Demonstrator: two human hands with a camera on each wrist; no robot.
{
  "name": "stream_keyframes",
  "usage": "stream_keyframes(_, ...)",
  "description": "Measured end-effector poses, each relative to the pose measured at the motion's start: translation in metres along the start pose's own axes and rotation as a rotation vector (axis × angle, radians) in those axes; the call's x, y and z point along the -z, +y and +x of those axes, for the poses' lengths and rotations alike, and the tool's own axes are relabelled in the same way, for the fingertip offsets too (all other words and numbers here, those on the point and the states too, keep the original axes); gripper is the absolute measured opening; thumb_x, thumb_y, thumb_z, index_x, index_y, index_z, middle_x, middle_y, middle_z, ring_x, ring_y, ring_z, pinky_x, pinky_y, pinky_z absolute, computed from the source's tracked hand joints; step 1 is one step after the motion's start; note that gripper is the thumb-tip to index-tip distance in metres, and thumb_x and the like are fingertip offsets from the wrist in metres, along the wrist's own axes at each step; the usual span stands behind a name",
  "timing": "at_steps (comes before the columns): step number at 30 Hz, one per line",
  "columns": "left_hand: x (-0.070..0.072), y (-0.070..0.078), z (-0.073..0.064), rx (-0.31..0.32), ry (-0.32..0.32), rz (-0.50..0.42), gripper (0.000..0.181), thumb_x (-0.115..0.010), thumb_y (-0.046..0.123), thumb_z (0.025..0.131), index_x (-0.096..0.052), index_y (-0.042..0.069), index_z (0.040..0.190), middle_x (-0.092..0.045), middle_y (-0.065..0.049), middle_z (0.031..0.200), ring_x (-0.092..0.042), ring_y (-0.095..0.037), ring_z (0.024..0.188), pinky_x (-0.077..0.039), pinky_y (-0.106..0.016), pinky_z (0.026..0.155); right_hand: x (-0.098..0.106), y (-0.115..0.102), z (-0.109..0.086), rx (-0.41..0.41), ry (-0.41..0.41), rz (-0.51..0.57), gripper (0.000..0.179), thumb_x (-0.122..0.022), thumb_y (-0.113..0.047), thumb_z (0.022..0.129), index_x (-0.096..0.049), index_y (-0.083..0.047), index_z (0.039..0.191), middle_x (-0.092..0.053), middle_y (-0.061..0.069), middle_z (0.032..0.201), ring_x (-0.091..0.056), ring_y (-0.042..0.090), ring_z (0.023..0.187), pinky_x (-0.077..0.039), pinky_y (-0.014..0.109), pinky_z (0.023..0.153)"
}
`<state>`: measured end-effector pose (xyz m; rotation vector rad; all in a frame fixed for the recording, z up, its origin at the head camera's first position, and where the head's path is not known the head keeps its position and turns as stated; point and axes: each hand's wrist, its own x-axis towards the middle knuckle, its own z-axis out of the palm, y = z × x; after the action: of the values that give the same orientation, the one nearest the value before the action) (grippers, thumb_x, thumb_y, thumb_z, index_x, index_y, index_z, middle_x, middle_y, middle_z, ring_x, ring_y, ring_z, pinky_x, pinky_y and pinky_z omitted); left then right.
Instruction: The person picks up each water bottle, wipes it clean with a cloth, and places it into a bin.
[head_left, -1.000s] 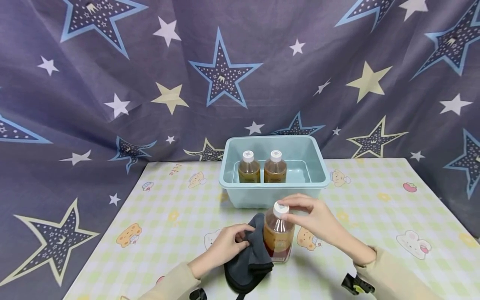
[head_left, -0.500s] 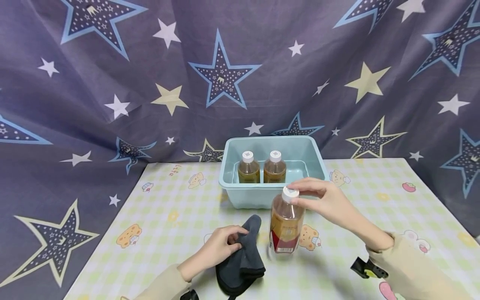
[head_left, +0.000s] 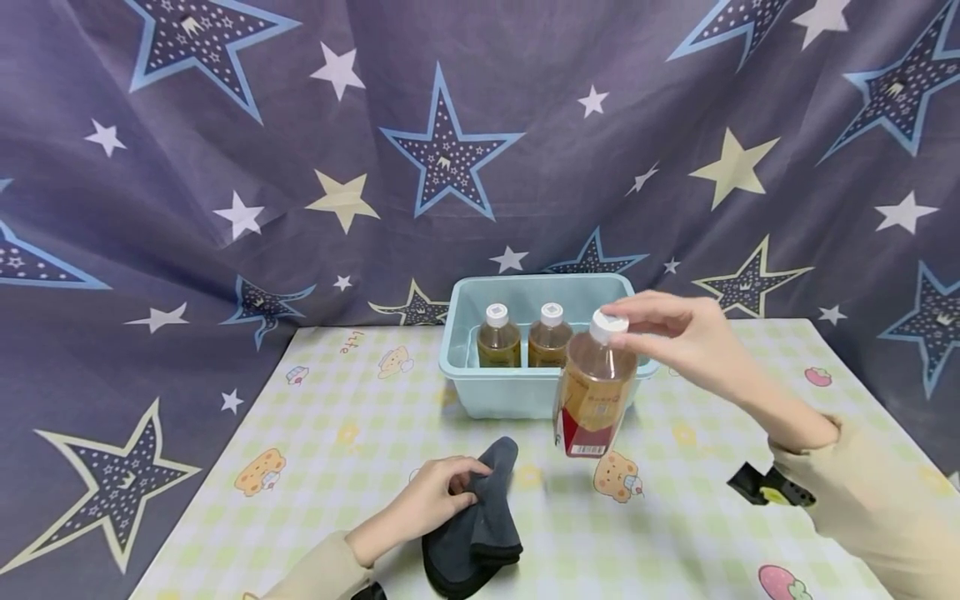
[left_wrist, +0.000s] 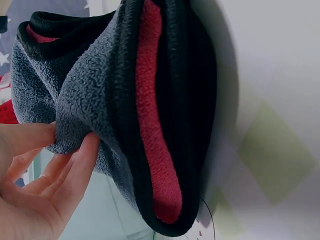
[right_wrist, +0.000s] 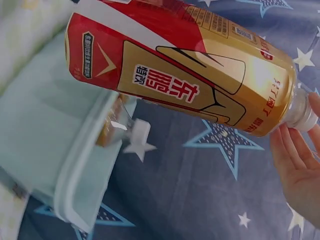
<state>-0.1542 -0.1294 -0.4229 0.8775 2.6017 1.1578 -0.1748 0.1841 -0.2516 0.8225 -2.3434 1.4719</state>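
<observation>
My right hand (head_left: 678, 333) grips a drink bottle (head_left: 595, 392) by its white cap, holding it up in front of the blue plastic bin (head_left: 510, 392). Its label is gold and red, and it tilts slightly. In the right wrist view the bottle (right_wrist: 180, 65) spans the frame, with the fingers around its cap. With my left hand (head_left: 435, 500) I pinch a grey cloth (head_left: 480, 525) lying folded on the table. In the left wrist view this cloth (left_wrist: 95, 90) shows black edging and a pink-red inner side, with thumb and fingers on a fold.
Inside the bin stand two similar white-capped bottles, a left bottle (head_left: 498, 340) and a right bottle (head_left: 549, 342), both left of the bin's middle. A checked tablecloth (head_left: 360, 400) covers the table. Behind it hangs a star-patterned curtain (head_left: 315, 125).
The right hand has lifted the bottle off the table, up and to the right, away from the cloth. The left hand has shifted slightly left with the cloth.
</observation>
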Motion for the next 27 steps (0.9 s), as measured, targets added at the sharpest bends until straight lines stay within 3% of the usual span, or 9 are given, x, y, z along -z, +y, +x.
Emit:
stream_keyframes(8,0.003,-0.001,-0.003,0.006,-0.020,0.008,0.032,-0.062,-0.002,0.077,-0.062,0.012,0.106,-0.052,0.006,0.075,-0.046,-0.002,0.058,-0.041,-0.021,0.055,0.026,-0.014,0.022,-0.049,0.022,-0.072,0.030,-0.068,-0.012,0.077,-0.064,-0.007,0.106,-0.064,-0.003,0.094,-0.063,0.009,0.080,-0.049,0.020,0.068)
stream_keyframes(14,0.005,-0.001,-0.004,0.007,-0.024,0.018,0.032,-0.063,-0.002,0.076,-0.062,0.011,0.106,-0.051,0.005,0.075,-0.046,-0.002,0.059,-0.042,-0.021,0.056,0.041,-0.016,0.041,-0.073,0.079,-0.131,0.033,-0.069,-0.014,0.076,-0.064,-0.008,0.108,-0.065,-0.008,0.088,-0.061,0.005,0.080,-0.046,0.013,0.072)
stream_keyframes(21,0.007,-0.002,-0.005,0.003,-0.031,0.019,0.033,-0.063,-0.003,0.076,-0.062,0.011,0.105,-0.052,0.005,0.074,-0.046,-0.002,0.059,-0.042,-0.020,0.055,0.048,-0.006,0.059,-0.137,0.109,-0.183,0.039,-0.068,-0.022,0.077,-0.062,-0.010,0.113,-0.065,-0.013,0.085,-0.059,0.002,0.083,-0.043,0.012,0.070)
stream_keyframes(27,0.009,-0.002,-0.006,-0.003,-0.037,0.025,0.033,-0.063,-0.003,0.076,-0.062,0.012,0.105,-0.053,0.003,0.074,-0.046,-0.002,0.059,-0.042,-0.020,0.055,0.049,0.010,0.071,-0.150,0.098,-0.109,0.039,-0.067,-0.020,0.078,-0.060,-0.005,0.114,-0.065,-0.012,0.086,-0.059,0.000,0.085,-0.043,0.012,0.072)
